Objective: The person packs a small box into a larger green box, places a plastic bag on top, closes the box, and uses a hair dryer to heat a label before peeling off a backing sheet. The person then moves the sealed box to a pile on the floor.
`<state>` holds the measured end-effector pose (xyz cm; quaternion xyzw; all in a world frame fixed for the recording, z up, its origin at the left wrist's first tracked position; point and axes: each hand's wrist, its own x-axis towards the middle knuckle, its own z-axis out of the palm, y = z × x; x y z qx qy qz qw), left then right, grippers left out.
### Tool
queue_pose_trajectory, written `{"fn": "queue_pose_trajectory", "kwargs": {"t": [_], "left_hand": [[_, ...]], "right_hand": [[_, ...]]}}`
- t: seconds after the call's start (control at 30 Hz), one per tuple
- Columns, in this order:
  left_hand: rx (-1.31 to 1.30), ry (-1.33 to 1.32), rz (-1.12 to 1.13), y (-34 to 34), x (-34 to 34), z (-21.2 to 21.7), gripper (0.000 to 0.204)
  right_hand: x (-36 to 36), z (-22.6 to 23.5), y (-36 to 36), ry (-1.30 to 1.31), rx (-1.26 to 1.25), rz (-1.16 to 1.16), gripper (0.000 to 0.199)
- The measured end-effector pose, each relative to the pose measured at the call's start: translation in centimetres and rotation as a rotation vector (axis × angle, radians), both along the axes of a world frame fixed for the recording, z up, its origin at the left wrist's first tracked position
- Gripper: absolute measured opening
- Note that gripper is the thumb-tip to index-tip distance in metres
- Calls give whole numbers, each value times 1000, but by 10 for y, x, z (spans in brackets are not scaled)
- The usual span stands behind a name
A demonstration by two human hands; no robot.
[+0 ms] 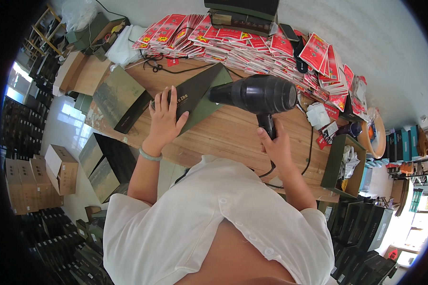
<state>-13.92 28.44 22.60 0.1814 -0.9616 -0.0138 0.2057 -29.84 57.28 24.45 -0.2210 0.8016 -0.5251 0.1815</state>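
My right hand grips a black hair dryer by its handle, nozzle at the dark green flat box on the wooden table; my left hand lies open, fingers spread, on it. Red packets are piled behind.

Left hand: forearm rising from 6 o'clock toward 12, palm down, fingers spread flat and pointing to 12 o'clock, a pale green bangle at the wrist. Right hand: forearm angled toward 11 o'clock, fingers curled shut in a fist grip.
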Motion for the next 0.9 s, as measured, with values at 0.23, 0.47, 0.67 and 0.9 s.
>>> {"fn": "queue_pose_trajectory", "kwargs": {"t": [0.23,0.47,0.67,0.9], "left_hand": [[-5,16,-5,-2,-1,-1,77],[-21,-14,19,-1,-3,1,77],[-11,-5,9,-2,-4,-1,77],[-4,27,-3,-4,-3,-3,77]], "right_hand": [[4,-7,10,28,-39,-47,59],[9,-12,22,105,-6,2,58],[8,-18,22,110,-32,-9,58],[7,-7,20,20,19,-14,56]]}}
